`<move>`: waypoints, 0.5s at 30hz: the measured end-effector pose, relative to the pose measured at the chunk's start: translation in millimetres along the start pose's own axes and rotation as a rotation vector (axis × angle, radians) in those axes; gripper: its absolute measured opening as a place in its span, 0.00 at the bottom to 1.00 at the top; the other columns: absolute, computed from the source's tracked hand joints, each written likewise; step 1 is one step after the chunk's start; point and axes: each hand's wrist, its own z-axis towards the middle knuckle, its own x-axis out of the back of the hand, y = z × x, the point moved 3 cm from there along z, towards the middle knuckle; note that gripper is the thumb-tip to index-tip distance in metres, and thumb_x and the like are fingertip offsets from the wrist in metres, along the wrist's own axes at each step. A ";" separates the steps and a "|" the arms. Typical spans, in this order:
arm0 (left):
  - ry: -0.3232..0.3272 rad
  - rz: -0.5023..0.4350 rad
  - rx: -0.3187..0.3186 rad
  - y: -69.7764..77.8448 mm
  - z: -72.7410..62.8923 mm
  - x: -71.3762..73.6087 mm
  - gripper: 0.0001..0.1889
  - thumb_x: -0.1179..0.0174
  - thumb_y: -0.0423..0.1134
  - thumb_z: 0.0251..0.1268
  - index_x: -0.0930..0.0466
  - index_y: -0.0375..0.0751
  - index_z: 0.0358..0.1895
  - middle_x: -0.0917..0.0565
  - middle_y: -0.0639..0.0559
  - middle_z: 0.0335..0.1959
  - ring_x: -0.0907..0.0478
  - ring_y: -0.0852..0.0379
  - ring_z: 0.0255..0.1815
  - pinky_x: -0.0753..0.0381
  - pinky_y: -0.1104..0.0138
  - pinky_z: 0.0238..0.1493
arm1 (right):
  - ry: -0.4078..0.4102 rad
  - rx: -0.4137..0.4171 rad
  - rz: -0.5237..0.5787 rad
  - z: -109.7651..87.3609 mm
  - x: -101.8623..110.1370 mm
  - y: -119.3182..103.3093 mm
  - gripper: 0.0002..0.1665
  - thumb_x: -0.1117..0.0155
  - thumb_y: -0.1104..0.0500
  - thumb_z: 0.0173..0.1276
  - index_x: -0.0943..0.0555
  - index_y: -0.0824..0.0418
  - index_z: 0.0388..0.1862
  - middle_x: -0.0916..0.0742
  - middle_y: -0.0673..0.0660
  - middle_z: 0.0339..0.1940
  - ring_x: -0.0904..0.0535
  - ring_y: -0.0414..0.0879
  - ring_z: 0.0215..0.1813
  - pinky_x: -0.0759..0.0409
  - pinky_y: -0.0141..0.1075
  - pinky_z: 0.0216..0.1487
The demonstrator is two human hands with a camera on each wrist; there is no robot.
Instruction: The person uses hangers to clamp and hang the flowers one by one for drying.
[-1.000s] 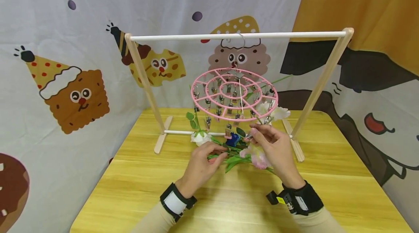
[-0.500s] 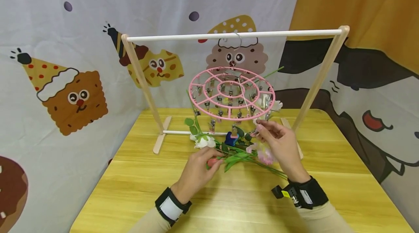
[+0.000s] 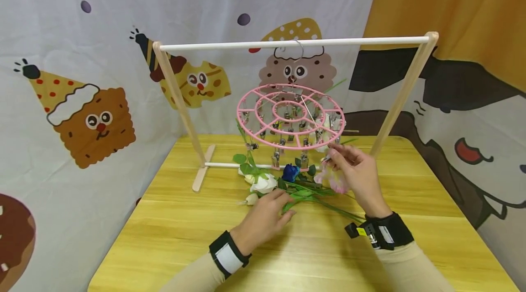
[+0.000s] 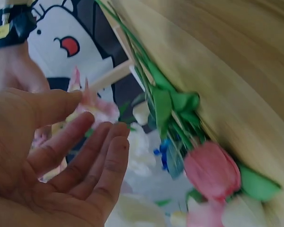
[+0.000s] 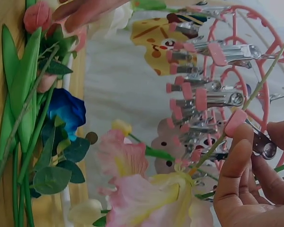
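My right hand (image 3: 361, 180) pinches a pink-tipped metal clip (image 5: 264, 145) between thumb and fingers at the right front of a pink round hanger (image 3: 287, 148). A pink-and-white flower (image 5: 154, 196) hangs beside it, its stem running past the clip's pink tips. Whether the clip grips that stem I cannot tell. My left hand (image 3: 263, 219) is over the near side of a flower pile, fingers extended and holding nothing in the left wrist view. Close to it lie a pink tulip (image 4: 212, 170), a white rose (image 3: 264, 183) and a blue rose (image 3: 291, 172).
The hanger hooks over the white bar (image 3: 222, 46) of a wooden stand (image 3: 176, 100), with many clips dangling below. A white flower (image 3: 322, 139) hangs at its right side. Green stems (image 3: 341, 212) stretch right across the wooden table (image 3: 164, 237).
The hanger has turned, its front clips shifting right. My right hand has gone slightly right with the clip. My left hand has moved off the pink tulip and lower; more white flowers show beside it.
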 end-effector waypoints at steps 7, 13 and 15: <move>-0.083 0.111 -0.011 8.4 20.4 -19.1 0.14 0.26 0.38 0.85 0.09 0.39 0.65 0.09 0.47 0.57 0.09 0.55 0.57 0.05 0.68 0.59 | 0.009 -0.010 -0.031 9.4 2.8 6.5 0.24 0.27 0.53 0.90 0.11 0.67 0.73 0.04 0.39 0.44 0.07 0.39 0.44 0.08 0.28 0.47; -0.119 0.359 -0.054 6.8 35.9 -39.0 0.13 0.32 0.29 0.84 0.10 0.40 0.64 0.09 0.48 0.57 0.09 0.54 0.58 0.06 0.68 0.61 | 0.014 0.003 -0.050 13.6 3.9 9.1 0.24 0.29 0.52 0.91 0.12 0.66 0.74 0.05 0.39 0.45 0.08 0.38 0.45 0.07 0.29 0.48; -0.125 0.429 -0.059 5.0 39.6 -44.8 0.15 0.31 0.25 0.80 0.09 0.42 0.63 0.08 0.49 0.56 0.09 0.54 0.56 0.06 0.69 0.60 | 0.019 0.005 -0.041 14.6 3.5 9.6 0.24 0.29 0.52 0.90 0.11 0.66 0.73 0.05 0.39 0.45 0.08 0.37 0.45 0.07 0.29 0.48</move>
